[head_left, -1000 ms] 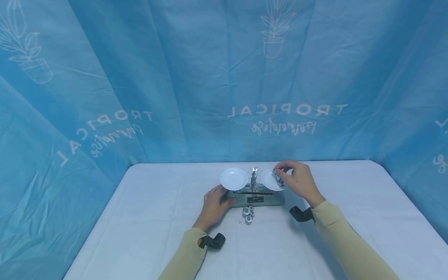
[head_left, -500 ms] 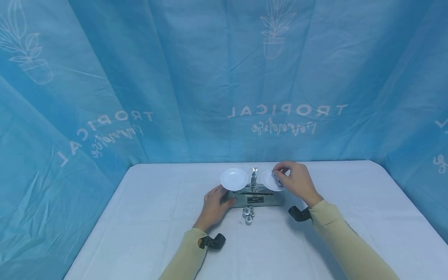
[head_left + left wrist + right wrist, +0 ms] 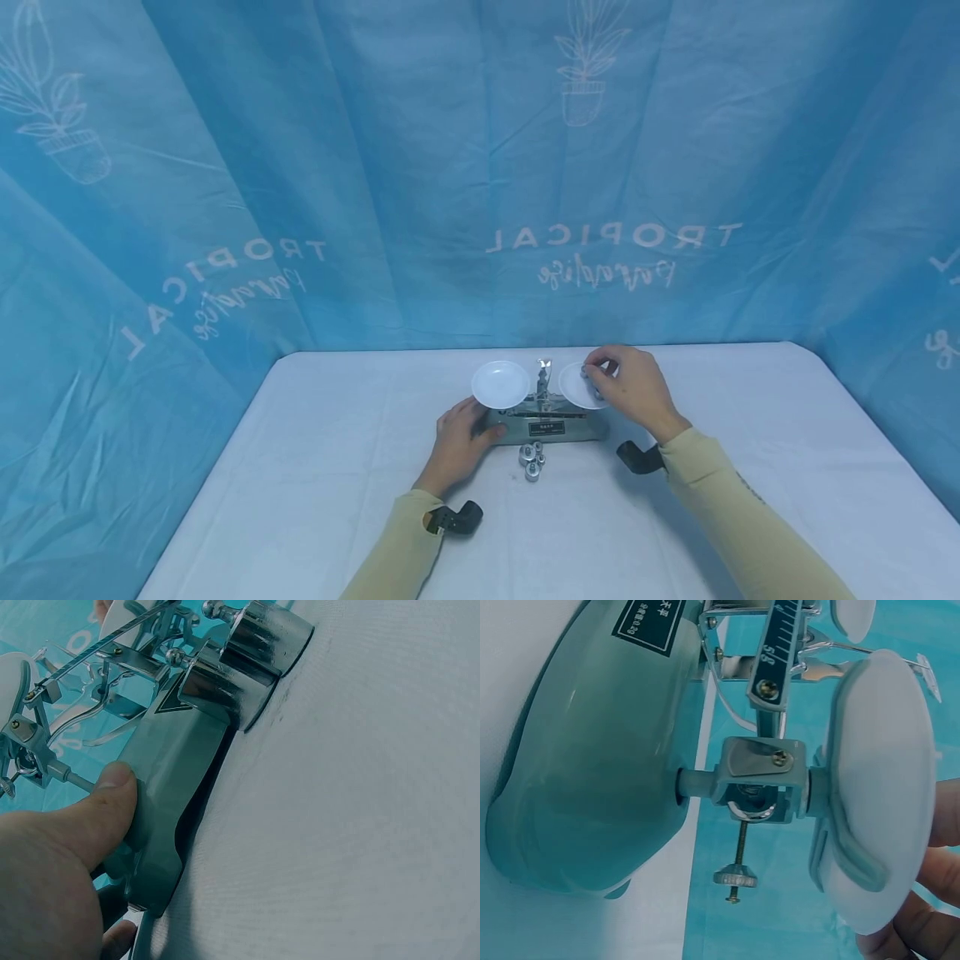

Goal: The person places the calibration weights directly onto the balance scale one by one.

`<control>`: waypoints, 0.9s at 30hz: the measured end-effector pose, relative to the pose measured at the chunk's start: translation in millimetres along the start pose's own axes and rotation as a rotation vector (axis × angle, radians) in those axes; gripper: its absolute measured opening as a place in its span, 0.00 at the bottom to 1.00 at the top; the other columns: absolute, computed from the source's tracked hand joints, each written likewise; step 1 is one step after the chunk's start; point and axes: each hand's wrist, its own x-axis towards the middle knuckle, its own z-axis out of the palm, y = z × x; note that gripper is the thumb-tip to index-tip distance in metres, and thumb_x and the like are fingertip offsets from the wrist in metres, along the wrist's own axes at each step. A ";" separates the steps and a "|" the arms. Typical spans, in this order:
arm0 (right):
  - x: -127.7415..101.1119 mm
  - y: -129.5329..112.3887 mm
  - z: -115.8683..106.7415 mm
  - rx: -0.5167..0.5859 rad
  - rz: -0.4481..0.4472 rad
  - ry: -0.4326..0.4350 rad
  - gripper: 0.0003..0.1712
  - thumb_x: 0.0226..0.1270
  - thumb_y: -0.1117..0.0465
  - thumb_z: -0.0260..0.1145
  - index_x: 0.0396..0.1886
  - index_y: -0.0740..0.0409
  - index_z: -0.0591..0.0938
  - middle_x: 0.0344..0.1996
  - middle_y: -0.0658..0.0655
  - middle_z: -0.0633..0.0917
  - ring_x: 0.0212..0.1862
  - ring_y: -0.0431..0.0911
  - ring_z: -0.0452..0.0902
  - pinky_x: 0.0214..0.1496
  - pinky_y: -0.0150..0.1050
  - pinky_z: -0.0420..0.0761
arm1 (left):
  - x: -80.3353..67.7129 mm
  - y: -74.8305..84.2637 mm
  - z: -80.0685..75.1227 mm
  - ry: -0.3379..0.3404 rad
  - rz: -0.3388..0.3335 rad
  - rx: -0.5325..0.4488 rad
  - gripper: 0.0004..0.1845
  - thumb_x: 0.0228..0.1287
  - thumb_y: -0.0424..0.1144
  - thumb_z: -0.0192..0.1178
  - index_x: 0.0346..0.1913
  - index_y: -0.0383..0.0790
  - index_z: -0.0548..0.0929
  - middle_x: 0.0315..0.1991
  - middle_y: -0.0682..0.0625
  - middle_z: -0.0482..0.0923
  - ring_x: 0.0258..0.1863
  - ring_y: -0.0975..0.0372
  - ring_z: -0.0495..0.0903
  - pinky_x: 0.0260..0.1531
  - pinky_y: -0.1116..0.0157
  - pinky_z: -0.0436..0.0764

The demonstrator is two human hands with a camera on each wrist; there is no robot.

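Observation:
A green balance scale (image 3: pixel 555 431) with two white pans stands near the table's far side. My left hand (image 3: pixel 456 439) grips the left end of its base, thumb (image 3: pixel 112 791) on the front face and the other fingers behind. Over the right pan (image 3: pixel 572 386), my right hand (image 3: pixel 637 390) pinches a small metal weight (image 3: pixel 585 372) between thumb and fingertips. Another weight (image 3: pixel 598 394) shows on that pan, partly covered by the hand. In the right wrist view the pan's underside (image 3: pixel 885 787) hides the fingertips. The left pan (image 3: pixel 500 384) bears nothing.
Several shiny metal weights (image 3: pixel 528 455) stand close together on the white tablecloth (image 3: pixel 337 450), just in front of the base. The graduated beam (image 3: pixel 776 656) runs above the base. A blue curtain (image 3: pixel 420 208) hangs behind the table.
My right hand has shifted slightly left and down over the right pan, covering more of the weight lying there. My left hand has stayed on the base.

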 end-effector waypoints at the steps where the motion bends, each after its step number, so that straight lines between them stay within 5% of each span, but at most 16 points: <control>1: -0.2 -0.3 -0.3 0.001 0.006 0.001 0.08 0.69 0.61 0.66 0.39 0.61 0.88 0.35 0.58 0.88 0.33 0.50 0.79 0.30 0.42 0.77 | 0.0 -0.1 0.1 0.001 0.001 0.000 0.32 0.70 0.53 0.61 0.72 0.45 0.71 0.72 0.49 0.70 0.74 0.50 0.61 0.73 0.41 0.52; 10: -5.3 -6.5 -8.5 0.011 0.057 0.020 0.11 0.69 0.58 0.66 0.44 0.60 0.87 0.38 0.59 0.87 0.38 0.54 0.79 0.32 0.41 0.75 | 0.0 0.3 0.3 0.006 0.004 0.003 0.31 0.70 0.53 0.61 0.72 0.45 0.72 0.71 0.49 0.70 0.74 0.50 0.61 0.73 0.41 0.52; 20: -14.0 -14.1 -15.9 0.053 0.023 0.061 0.08 0.68 0.60 0.68 0.42 0.59 0.88 0.35 0.57 0.87 0.33 0.47 0.75 0.25 0.39 0.71 | -0.6 2.9 -0.6 0.000 -0.006 0.004 0.31 0.70 0.53 0.61 0.72 0.44 0.72 0.71 0.48 0.70 0.74 0.50 0.61 0.73 0.41 0.52; 27: -21.6 -20.4 -15.5 0.089 -0.002 0.085 0.06 0.67 0.61 0.69 0.41 0.58 0.88 0.36 0.53 0.88 0.34 0.45 0.76 0.31 0.39 0.73 | -0.6 4.2 -0.7 0.000 -0.018 0.001 0.31 0.70 0.52 0.61 0.72 0.45 0.72 0.71 0.48 0.70 0.74 0.50 0.61 0.73 0.41 0.51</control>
